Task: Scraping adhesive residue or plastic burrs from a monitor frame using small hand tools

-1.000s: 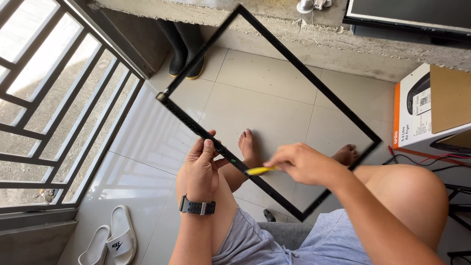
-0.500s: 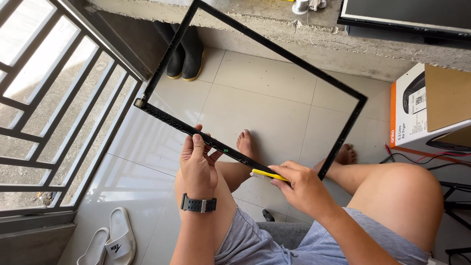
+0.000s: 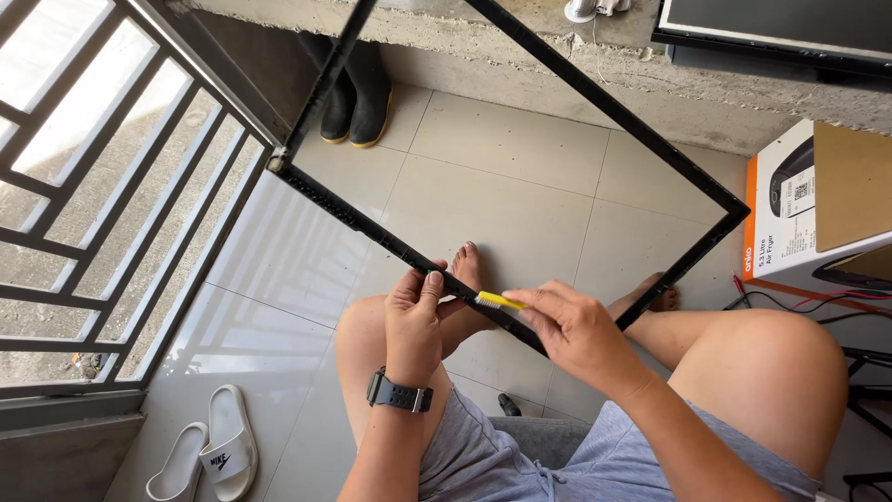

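Head view: the seated person's left hand [image 3: 415, 321] pinches the near rail of a large black rectangular frame [image 3: 613, 116], fingers wrapped shut over it. The right hand [image 3: 576, 330] is closed on a small yellow brush [image 3: 499, 300], its tip touching that same rail just beside the left thumb. The rail's long axis runs from upper left, near the window grille [image 3: 102, 186], down to lower right across the knees. White slippers [image 3: 200, 460] lie on the tiled floor [image 3: 520, 204].
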